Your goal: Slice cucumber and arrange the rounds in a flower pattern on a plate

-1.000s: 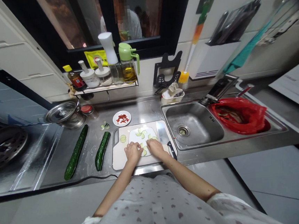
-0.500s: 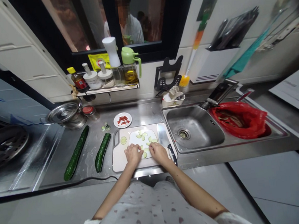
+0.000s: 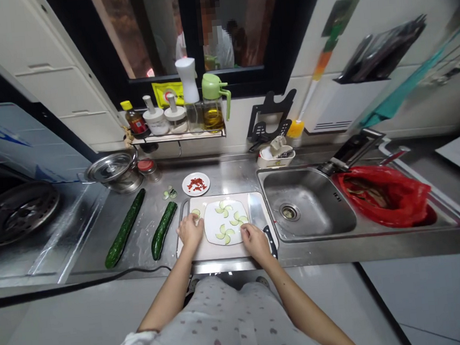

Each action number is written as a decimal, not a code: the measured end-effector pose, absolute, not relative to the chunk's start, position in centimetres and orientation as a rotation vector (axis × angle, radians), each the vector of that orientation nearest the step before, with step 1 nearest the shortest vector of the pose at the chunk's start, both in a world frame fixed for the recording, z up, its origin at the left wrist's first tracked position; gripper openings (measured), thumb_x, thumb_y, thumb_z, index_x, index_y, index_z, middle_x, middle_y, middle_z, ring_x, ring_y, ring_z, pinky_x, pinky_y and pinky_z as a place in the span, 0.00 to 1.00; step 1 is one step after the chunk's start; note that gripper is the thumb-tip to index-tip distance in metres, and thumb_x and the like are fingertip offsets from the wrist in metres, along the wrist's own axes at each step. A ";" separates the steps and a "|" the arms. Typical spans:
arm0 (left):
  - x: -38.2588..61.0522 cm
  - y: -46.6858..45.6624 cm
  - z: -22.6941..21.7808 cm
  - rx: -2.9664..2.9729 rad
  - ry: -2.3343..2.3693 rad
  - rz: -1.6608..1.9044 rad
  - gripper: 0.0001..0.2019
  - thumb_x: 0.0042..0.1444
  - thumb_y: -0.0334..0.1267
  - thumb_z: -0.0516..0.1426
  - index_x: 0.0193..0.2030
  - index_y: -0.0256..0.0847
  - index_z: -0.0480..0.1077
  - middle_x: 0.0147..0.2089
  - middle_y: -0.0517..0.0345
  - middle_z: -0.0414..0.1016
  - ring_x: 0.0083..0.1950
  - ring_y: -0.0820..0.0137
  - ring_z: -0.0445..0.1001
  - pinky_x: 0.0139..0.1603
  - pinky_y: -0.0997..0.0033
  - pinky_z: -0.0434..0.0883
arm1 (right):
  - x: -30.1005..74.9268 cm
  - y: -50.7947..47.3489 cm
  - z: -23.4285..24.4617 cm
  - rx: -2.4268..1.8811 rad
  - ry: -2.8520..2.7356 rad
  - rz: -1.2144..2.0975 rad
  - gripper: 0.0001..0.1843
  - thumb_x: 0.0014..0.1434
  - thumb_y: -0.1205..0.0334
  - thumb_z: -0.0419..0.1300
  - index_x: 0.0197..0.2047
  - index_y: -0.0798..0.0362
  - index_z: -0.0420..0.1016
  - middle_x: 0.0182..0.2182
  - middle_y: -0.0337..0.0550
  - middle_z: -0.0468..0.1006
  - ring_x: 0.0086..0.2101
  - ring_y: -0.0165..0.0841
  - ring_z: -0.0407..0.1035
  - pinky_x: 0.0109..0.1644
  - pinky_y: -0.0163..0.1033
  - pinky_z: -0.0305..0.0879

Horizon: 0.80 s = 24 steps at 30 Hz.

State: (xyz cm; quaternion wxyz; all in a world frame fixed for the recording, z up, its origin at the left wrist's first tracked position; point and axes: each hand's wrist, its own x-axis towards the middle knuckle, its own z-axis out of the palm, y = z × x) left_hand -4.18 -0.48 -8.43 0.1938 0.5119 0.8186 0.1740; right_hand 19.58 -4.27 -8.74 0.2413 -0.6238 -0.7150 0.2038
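Note:
A white square plate [image 3: 213,217] lies on the cutting board [image 3: 199,253], with cucumber slices [image 3: 224,234] set in three pinwheel clusters. My left hand [image 3: 191,233] is on the board left of the plate, fingers apart, reaching by a few loose round cucumber slices [image 3: 196,212]. Beside the plate's right edge, my right hand [image 3: 255,240] has its fingers curled together; whatever is between them is hidden. A knife [image 3: 259,213] lies flat on the board's right side, its black handle close to my right hand.
Left of the board lie a cut cucumber [image 3: 165,230] and a longer whole one [image 3: 125,228]. Behind is a small plate [image 3: 189,190] of chopped red pieces. The sink [image 3: 309,208] adjoins on the right, with a red bag [image 3: 389,196] beyond. A condiment shelf [image 3: 178,137] hangs above.
My left hand has moved left off the plate to the loose slices. My right hand has drawn back to the plate's right edge. The whole view has shifted slightly.

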 end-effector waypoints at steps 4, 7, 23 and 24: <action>-6.2 0.5 -8.6 1.380 2.381 0.411 0.15 0.56 0.45 0.55 0.48 0.46 0.72 0.46 0.50 0.75 0.52 0.54 0.70 0.52 0.55 0.60 | 19.7 -4.2 -8.9 -1.717 -1.945 0.558 0.16 0.64 0.60 0.47 0.42 0.54 0.74 0.35 0.47 0.78 0.36 0.37 0.70 0.41 0.38 0.61; -6.5 1.0 -8.9 1.382 2.410 0.348 0.16 0.55 0.47 0.56 0.49 0.46 0.72 0.49 0.49 0.75 0.54 0.53 0.70 0.54 0.53 0.60 | 19.6 -4.2 -8.9 -1.713 -1.939 0.558 0.16 0.64 0.59 0.47 0.42 0.54 0.75 0.35 0.47 0.78 0.36 0.37 0.71 0.41 0.38 0.61; -6.1 1.8 -9.9 1.297 2.410 0.384 0.10 0.54 0.39 0.57 0.43 0.47 0.72 0.48 0.52 0.76 0.54 0.56 0.70 0.54 0.56 0.61 | 20.1 -4.7 -8.7 -1.710 -1.910 0.585 0.17 0.64 0.56 0.46 0.41 0.52 0.75 0.37 0.46 0.79 0.37 0.38 0.72 0.41 0.39 0.63; -6.0 1.8 -9.9 1.277 2.391 0.417 0.09 0.54 0.37 0.56 0.43 0.47 0.72 0.46 0.53 0.77 0.53 0.58 0.71 0.54 0.56 0.60 | 20.1 -4.7 -8.6 -1.710 -1.909 0.587 0.17 0.64 0.56 0.46 0.41 0.52 0.75 0.36 0.46 0.79 0.37 0.37 0.72 0.41 0.39 0.63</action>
